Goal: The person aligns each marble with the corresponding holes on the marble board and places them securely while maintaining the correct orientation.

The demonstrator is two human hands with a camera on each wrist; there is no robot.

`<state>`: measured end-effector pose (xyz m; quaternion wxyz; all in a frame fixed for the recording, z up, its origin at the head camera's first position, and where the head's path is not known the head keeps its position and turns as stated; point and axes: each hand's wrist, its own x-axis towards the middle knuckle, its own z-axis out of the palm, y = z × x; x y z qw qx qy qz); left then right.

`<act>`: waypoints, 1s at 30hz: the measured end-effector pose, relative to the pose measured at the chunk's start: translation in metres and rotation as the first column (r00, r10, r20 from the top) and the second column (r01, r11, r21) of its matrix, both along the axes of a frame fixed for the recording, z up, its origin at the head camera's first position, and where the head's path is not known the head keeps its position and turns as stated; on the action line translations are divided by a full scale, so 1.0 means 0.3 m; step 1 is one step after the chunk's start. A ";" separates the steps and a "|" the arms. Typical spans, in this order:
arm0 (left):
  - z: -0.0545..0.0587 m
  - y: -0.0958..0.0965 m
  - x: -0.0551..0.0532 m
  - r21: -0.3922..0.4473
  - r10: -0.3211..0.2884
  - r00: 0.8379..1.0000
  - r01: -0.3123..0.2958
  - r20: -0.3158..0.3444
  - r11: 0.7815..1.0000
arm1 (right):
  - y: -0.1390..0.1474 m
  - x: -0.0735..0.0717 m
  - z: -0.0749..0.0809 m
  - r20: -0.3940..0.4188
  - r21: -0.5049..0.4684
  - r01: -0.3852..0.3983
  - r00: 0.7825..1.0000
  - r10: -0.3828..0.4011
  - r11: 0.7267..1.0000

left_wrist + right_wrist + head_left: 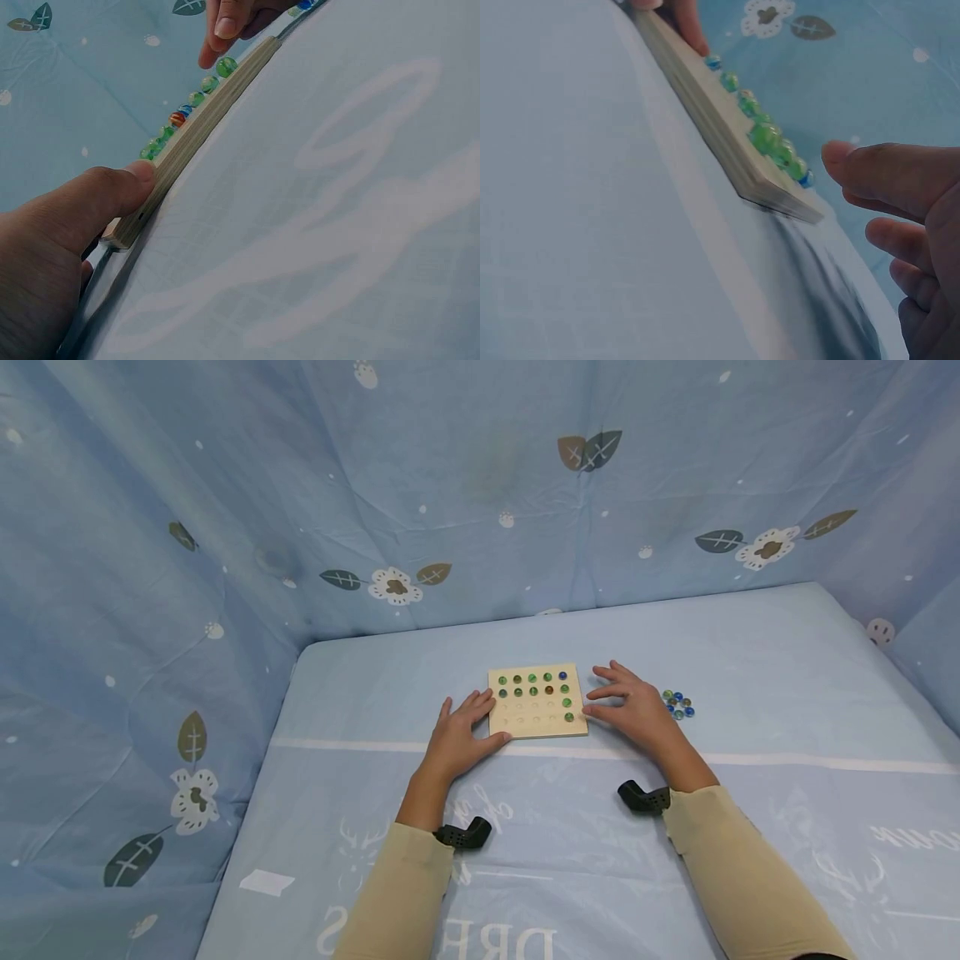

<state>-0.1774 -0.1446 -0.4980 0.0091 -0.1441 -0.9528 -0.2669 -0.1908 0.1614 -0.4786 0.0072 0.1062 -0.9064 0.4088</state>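
Observation:
A light wooden board with rows of round hollows lies flat on the cloth. Glass marbles, mostly green, fill its two far rows and run down the right column. Bare hollows show in the nearer left part. My left hand holds the board's left end, its thumb against the near edge and its fingers on the left side. Just off the right edge hovers my right hand, fingers apart and nothing seen between them. In the right wrist view its thumb stands clear of the marbles.
Beyond my right hand sits a small cluster of loose marbles. A pale blue printed cloth covers the table, and patterned curtains hang behind and at the sides. A white paper piece lies at the near left.

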 end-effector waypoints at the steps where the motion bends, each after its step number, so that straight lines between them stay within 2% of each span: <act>1: 0.000 -0.001 0.000 0.000 -0.001 1.000 0.001 -0.001 1.000 | 0.006 -0.002 0.002 0.000 0.003 0.013 1.000 -0.013 1.000; 13: -0.001 -0.007 0.000 -0.006 -0.017 1.000 0.017 0.001 1.000 | 0.101 -0.022 0.019 0.030 0.018 0.161 0.986 -0.162 0.987; 19: -0.001 -0.006 0.000 -0.010 -0.019 1.000 0.019 0.010 1.000 | 0.165 -0.017 0.026 0.041 0.014 0.207 0.977 -0.208 0.978; 30: -0.003 -0.010 0.005 0.017 -0.028 1.000 0.028 -0.001 0.999 | 0.263 -0.008 0.035 0.114 0.040 0.278 0.953 -0.281 0.960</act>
